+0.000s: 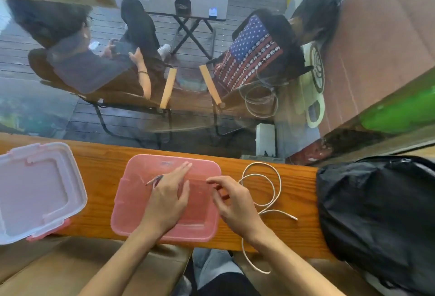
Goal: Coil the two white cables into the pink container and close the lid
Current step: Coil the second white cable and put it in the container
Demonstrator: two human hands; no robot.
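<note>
item: pink container, open, translucent, rectangular with rounded corners, resting on the wooden surface near its middle. a short grey-tipped end of cable shows inside it, just beside the left hand; the remainder of that cable is hidden under the hand.

item: left hand, laid flat inside the container, palm down, fingers extended and together, pressing on the container floor. not closed around anything that can be seen.

item: right hand, over the container's right rim, fingers loosely curled and spread, thumb and forefinger apart. whether it pinches any cable cannot be told.

item: white cable, on the surface just right of the container, lying in loose overlapping loops. one plug end points right near the front edge of the surface; another length hangs off the front edge below the right wrist.

item: lid, pale translucent with pink latches, lying on the surface to the left of the container, apart from it, overhanging the front edge.

item: black bag, crumpled, at the right end of the surface, apart from the white cable.

item: glass pane behind the surface, with two seated persons and a folding table visible beyond.
</note>
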